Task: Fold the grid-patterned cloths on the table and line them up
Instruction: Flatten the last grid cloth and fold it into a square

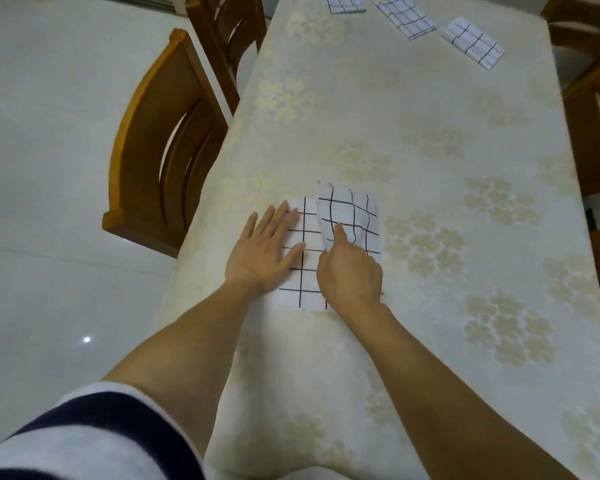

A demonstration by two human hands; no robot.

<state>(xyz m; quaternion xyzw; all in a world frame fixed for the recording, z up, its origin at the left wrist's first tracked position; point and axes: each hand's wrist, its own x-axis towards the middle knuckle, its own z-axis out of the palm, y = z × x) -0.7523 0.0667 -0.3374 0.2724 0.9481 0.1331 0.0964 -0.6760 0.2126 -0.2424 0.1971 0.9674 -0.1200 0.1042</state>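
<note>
your left hand [265, 249] lies flat on the cloth [309, 284] (fingers straight); your right hand [350, 273] pinches its raised flap.

Grid cloth [309, 220] at the near edge: white ground, thin black lines in a square grid. Far end, left folded cloth [345, 2], middle folded cloth [406, 16], right folded cloth [471, 43]: same white ground, same black grid. Table cover [361, 116]: pale cream, carries scattered beige-gold flower clusters. Chair [129, 140]: orange-brown wood, plain. Floor [49, 133]: glossy off-white. Sleeve [84, 434]: white with broad dark navy bands.
</note>
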